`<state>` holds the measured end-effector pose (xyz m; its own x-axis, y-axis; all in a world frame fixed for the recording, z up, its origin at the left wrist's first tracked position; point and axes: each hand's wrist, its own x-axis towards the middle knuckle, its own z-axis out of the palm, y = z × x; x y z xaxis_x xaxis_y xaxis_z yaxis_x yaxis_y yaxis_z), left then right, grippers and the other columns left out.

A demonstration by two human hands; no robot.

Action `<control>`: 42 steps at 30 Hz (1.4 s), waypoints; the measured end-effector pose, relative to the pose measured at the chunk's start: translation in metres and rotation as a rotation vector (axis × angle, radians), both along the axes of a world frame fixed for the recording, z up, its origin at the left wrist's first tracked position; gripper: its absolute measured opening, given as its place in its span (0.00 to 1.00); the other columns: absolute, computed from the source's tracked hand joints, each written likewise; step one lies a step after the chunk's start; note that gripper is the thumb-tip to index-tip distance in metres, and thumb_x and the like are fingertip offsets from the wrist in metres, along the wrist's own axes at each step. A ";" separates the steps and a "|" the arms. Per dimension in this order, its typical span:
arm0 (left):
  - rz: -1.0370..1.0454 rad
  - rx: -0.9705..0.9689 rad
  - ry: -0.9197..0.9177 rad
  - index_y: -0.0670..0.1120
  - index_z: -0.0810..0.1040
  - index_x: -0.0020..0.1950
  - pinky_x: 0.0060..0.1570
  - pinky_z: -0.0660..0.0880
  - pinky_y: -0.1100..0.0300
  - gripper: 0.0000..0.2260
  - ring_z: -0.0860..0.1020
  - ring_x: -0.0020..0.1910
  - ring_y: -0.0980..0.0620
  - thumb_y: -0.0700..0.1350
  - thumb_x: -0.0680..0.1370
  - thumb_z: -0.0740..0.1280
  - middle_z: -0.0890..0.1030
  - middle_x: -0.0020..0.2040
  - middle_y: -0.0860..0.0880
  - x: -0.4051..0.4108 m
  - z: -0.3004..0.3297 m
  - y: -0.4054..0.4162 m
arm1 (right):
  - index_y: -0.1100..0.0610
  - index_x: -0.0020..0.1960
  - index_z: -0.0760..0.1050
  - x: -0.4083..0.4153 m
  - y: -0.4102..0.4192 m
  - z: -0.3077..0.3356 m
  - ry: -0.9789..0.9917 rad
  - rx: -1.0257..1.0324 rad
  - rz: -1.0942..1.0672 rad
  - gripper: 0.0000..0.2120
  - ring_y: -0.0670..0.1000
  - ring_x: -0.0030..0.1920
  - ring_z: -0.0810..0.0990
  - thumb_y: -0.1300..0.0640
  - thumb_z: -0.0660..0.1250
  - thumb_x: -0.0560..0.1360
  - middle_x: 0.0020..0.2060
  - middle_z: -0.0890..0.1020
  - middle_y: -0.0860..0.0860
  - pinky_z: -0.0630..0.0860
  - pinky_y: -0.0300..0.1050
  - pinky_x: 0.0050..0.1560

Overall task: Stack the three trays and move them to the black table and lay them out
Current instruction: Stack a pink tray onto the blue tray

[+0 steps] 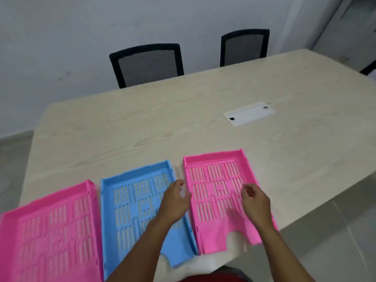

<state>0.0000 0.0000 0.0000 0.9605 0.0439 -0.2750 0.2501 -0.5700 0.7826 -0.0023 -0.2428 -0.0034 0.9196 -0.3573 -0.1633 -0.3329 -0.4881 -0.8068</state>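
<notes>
Both your hands, left grip (176, 200) and right grip (255, 202), hover loosely open, holding nothing, flanking the right pink tray (221, 200), long axis running away from worktop's near edge.

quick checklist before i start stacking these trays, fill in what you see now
1. All three trays in view: ok. Left pink tray, blue tray and right pink tray lie side by side on the light wood table.
2. Trays empty: ok, nothing lies in them.
3. Trays separate, none stacked yet: ok.
4. Hands free: ok. Left hand is over the gap between the blue and right pink trays, right hand over the right pink tray, neither with a grip on anything.
5. Black table located: cannot tell, it is not in view.
</notes>
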 end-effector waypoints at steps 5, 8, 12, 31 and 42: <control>-0.012 0.047 0.062 0.42 0.57 0.80 0.72 0.56 0.60 0.31 0.61 0.77 0.46 0.48 0.81 0.65 0.63 0.79 0.43 0.007 -0.008 -0.034 | 0.60 0.59 0.80 0.008 -0.021 -0.010 -0.093 0.049 -0.133 0.11 0.55 0.52 0.82 0.65 0.64 0.78 0.51 0.84 0.55 0.79 0.47 0.53; 0.053 -0.023 0.143 0.43 0.54 0.81 0.74 0.56 0.56 0.32 0.61 0.78 0.46 0.51 0.81 0.64 0.61 0.79 0.46 0.010 -0.015 -0.044 | 0.59 0.63 0.79 0.020 -0.035 -0.018 -0.085 0.040 -0.115 0.15 0.56 0.59 0.81 0.63 0.63 0.78 0.58 0.83 0.54 0.78 0.56 0.63; 0.227 -0.165 0.270 0.48 0.58 0.79 0.73 0.66 0.42 0.37 0.68 0.75 0.45 0.64 0.74 0.58 0.67 0.78 0.45 0.008 -0.035 -0.051 | 0.58 0.72 0.73 0.026 -0.055 -0.026 0.061 0.019 -0.069 0.20 0.58 0.70 0.74 0.59 0.62 0.80 0.69 0.77 0.56 0.71 0.57 0.71; 0.269 -0.553 -0.005 0.64 0.56 0.79 0.76 0.58 0.41 0.36 0.60 0.79 0.52 0.69 0.73 0.64 0.60 0.80 0.56 0.011 0.000 -0.075 | 0.47 0.68 0.77 0.057 -0.102 -0.001 0.097 0.240 0.187 0.17 0.49 0.55 0.83 0.58 0.57 0.84 0.54 0.85 0.45 0.81 0.55 0.56; 0.462 -0.529 -0.196 0.52 0.57 0.80 0.71 0.56 0.59 0.38 0.58 0.73 0.62 0.61 0.73 0.66 0.60 0.79 0.53 -0.015 0.016 0.011 | 0.44 0.63 0.79 0.061 -0.009 0.025 0.111 0.386 0.350 0.17 0.50 0.54 0.86 0.60 0.59 0.83 0.54 0.87 0.46 0.82 0.58 0.57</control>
